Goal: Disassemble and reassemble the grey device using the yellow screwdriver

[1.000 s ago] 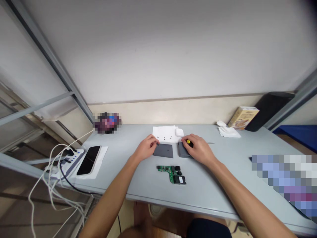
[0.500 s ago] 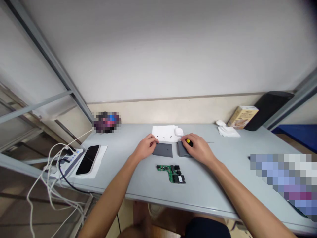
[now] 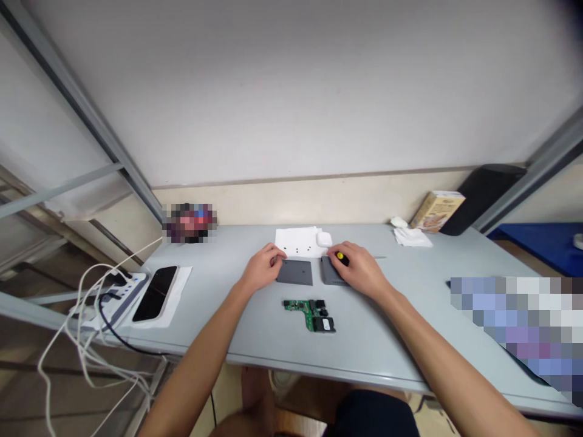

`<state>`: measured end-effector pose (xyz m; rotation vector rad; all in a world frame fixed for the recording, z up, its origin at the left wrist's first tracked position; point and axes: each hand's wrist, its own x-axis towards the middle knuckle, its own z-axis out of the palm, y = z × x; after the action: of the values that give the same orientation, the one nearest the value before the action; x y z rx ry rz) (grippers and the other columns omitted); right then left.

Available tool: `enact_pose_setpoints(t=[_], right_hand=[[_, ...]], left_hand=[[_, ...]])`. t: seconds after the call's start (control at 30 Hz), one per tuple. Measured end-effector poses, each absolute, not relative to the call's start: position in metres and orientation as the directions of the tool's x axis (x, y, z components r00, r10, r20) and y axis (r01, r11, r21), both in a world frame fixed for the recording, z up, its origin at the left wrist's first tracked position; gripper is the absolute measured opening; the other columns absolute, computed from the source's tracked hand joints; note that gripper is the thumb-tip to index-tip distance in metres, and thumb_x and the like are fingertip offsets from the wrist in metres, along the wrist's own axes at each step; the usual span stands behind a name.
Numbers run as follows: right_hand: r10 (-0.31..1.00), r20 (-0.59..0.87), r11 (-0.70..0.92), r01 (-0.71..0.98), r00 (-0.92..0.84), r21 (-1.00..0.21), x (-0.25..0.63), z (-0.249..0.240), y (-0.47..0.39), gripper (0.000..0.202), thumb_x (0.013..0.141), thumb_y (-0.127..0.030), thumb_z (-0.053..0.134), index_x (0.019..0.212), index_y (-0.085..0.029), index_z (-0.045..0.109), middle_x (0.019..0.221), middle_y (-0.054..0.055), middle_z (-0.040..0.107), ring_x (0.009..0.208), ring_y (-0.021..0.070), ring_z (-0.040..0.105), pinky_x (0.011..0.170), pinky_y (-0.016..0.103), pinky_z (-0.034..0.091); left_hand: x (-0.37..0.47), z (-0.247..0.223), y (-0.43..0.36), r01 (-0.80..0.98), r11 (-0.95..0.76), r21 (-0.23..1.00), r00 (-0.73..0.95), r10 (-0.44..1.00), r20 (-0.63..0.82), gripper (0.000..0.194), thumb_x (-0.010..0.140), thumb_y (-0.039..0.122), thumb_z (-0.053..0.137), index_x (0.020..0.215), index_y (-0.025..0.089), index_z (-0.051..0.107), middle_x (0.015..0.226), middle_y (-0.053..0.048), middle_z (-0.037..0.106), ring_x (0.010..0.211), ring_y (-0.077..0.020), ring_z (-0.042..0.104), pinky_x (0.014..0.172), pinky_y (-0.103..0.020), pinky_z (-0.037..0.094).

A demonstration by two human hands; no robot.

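My left hand (image 3: 265, 267) is closed, its fingertips pinching at the upper left corner of a flat dark grey panel (image 3: 295, 273) that lies on the table. My right hand (image 3: 357, 267) is wrapped round a screwdriver (image 3: 341, 257) with a yellow and black handle, its thin shaft pointing right. The same hand's fingers rest on a dark grey casing (image 3: 330, 274) with small slots along its front, partly hidden by the hand. Nearer to me lies a green circuit board (image 3: 312, 314) with black connectors. Several small black screws (image 3: 297, 249) sit on a white paper (image 3: 291, 237) behind the panel.
A white earbud case (image 3: 323, 239) stands at the paper's right edge. On the left are a phone (image 3: 156, 294) and a power strip (image 3: 119, 297) with tangled cables. Crumpled tissue (image 3: 412, 237), a yellow box (image 3: 438, 212) and a black speaker-like object (image 3: 483, 197) are at the back right.
The whole view has shifted slightly, so everything appears a little further left. Both hands keep about the same places at the panel and the casing.
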<state>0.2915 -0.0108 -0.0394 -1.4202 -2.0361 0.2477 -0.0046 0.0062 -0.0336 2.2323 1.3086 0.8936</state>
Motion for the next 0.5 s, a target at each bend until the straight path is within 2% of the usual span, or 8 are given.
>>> enact_pose_setpoints(t=[0.17, 0.5], right_hand=[[0.899, 0.365, 0.407, 0.763, -0.24, -0.501, 0.2935, -0.0379, -0.0103, 0.023, 0.1, -0.032, 0.051, 0.101, -0.023, 0.072, 0.1, 0.009, 0.072, 0.093, 0.0268, 0.066, 0.087, 0.04, 0.049], [0.895, 0.372, 0.412, 0.774, -0.246, -0.481, 0.2948, -0.0389, -0.0089, 0.022, 0.1, -0.031, 0.052, 0.101, -0.024, 0.073, 0.1, 0.009, 0.073, 0.094, 0.0265, 0.067, 0.087, 0.039, 0.048]], left_hand=[[-0.0035, -0.0323, 0.0052, 0.626, -0.48, 0.615, 0.36, 0.877, 0.317, 0.021, 0.095, 0.019, 0.054, 0.097, 0.023, 0.075, 0.102, -0.003, 0.069, 0.077, -0.0148, 0.062, 0.076, -0.028, 0.05], [-0.0025, -0.0353, 0.0087, 0.617, -0.487, 0.618, 0.377, 0.873, 0.31, 0.022, 0.092, 0.016, 0.054, 0.095, 0.021, 0.075, 0.098, -0.004, 0.071, 0.08, -0.0167, 0.063, 0.076, -0.03, 0.05]])
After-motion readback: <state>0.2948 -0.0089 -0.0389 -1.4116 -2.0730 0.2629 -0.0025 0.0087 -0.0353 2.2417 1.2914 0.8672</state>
